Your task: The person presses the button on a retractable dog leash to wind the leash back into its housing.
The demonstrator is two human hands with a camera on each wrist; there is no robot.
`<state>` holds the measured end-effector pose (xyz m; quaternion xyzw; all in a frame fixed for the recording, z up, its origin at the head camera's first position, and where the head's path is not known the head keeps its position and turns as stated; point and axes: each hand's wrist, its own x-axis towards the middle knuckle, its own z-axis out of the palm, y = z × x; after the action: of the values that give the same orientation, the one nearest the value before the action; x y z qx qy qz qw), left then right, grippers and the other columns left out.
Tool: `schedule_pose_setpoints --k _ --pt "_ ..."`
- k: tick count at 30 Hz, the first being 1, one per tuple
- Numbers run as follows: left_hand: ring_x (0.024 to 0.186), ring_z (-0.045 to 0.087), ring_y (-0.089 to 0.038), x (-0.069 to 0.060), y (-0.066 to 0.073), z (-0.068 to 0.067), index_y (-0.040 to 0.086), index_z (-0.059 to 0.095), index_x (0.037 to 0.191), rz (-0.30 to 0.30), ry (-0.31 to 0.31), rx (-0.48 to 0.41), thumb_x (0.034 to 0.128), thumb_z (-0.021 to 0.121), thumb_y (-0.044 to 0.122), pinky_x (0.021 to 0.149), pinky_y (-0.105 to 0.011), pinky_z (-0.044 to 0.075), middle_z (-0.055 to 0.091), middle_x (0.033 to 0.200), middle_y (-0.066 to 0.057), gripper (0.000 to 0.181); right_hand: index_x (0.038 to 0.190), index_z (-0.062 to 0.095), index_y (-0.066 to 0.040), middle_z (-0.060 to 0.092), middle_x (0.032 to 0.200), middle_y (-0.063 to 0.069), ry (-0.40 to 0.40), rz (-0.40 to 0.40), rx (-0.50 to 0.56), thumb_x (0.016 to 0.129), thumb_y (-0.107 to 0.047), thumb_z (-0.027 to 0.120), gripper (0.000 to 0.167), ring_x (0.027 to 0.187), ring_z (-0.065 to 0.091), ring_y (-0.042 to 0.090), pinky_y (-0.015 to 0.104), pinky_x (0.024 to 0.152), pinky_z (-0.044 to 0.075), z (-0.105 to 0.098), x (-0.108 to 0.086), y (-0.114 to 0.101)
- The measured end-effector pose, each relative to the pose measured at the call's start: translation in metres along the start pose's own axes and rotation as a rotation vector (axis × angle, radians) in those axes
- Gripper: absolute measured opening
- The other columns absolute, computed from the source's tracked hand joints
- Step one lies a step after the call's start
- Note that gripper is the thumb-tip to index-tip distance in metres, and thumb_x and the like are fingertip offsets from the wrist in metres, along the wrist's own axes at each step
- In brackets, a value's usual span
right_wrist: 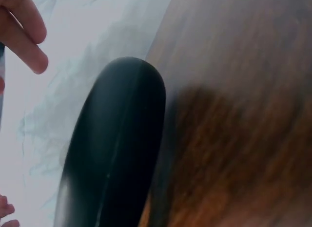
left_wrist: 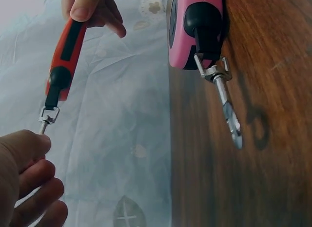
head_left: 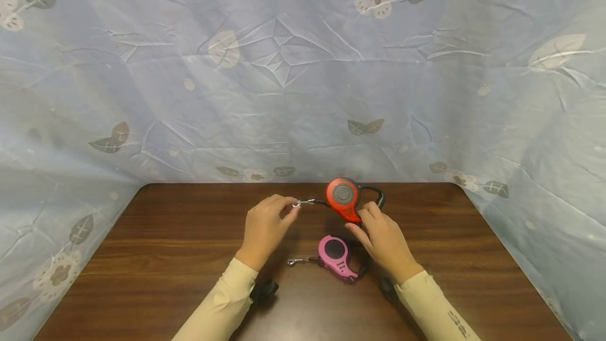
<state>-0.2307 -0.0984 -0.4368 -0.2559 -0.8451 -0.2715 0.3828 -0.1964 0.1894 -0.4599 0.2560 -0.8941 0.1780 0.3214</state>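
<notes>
Over the far part of the table, my right hand (head_left: 383, 236) holds a red retractable dog leash (head_left: 339, 204) by its lower edge, thumb and fingers on its two sides. My left hand (head_left: 268, 225) pinches the metal clip (head_left: 305, 202) of that leash between thumb and fingertips. Little cord shows between clip and casing. A pink retractable leash (head_left: 333, 257) lies nearer on the table, its metal clip (head_left: 292, 262) pointing left and touched by neither hand. In the right wrist view, a rounded black handle (right_wrist: 114, 139) stands close to the camera, with fingertips (right_wrist: 34, 56) apart from it.
The brown wooden table (head_left: 165, 257) ends at a pale blue cloth (head_left: 284, 120) with leaf and flower prints, which hangs behind and on both sides. Black wrist devices (head_left: 265, 291) sit under both forearms, close above the table.
</notes>
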Motion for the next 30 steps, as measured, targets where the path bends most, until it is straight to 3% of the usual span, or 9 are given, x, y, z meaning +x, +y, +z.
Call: schedule_pose_setpoints --k 3,10,19,25,30 --pt "0.069 0.067 -0.013 -0.001 -0.003 0.004 0.014 0.081 0.094 -0.045 -0.048 0.004 0.0858 0.085 0.020 0.057 -0.032 0.053 0.074 0.083 0.003 0.010 0.094 0.060 -0.012 0.048 0.093 -0.002 -0.051 0.029 0.011 0.090 -0.028 0.080 0.026 0.065 0.044 0.009 0.027 0.056 0.042 0.001 0.002 0.000" --pt "0.069 0.066 -0.012 -0.003 -0.009 0.012 0.016 0.081 0.092 -0.144 -0.186 0.031 0.0867 0.084 0.024 0.059 -0.033 0.053 0.073 0.079 0.005 0.010 0.091 0.056 -0.017 0.043 0.091 -0.006 -0.186 0.078 0.034 0.095 -0.032 0.076 0.026 0.059 0.038 0.008 0.024 0.054 0.036 0.007 0.004 0.005" --pt "0.065 0.063 -0.007 0.003 -0.015 0.023 0.016 0.081 0.089 -0.326 -0.347 -0.032 0.0873 0.082 0.024 0.057 -0.030 0.052 0.071 0.076 0.008 0.008 0.095 0.062 -0.015 0.044 0.092 -0.004 -0.356 0.105 0.021 0.097 -0.038 0.072 0.026 0.059 0.044 0.010 0.028 0.057 0.042 0.017 0.017 0.019" --pt "0.066 0.066 -0.009 0.007 -0.018 0.030 0.017 0.081 0.088 -0.359 -0.400 -0.018 0.0868 0.082 0.027 0.058 -0.033 0.053 0.073 0.076 0.009 0.010 0.103 0.066 -0.012 0.054 0.101 0.000 -0.450 0.125 0.040 0.099 -0.038 0.069 0.027 0.063 0.051 0.011 0.033 0.061 0.049 0.018 0.023 0.024" --pt "0.066 0.066 -0.010 0.009 -0.020 0.032 0.016 0.081 0.088 -0.378 -0.425 -0.020 0.0872 0.081 0.026 0.058 -0.033 0.053 0.074 0.077 0.008 0.010 0.096 0.064 -0.016 0.056 0.103 0.000 -0.499 0.134 0.060 0.100 -0.041 0.067 0.025 0.066 0.053 0.011 0.033 0.065 0.050 0.019 0.028 0.028"
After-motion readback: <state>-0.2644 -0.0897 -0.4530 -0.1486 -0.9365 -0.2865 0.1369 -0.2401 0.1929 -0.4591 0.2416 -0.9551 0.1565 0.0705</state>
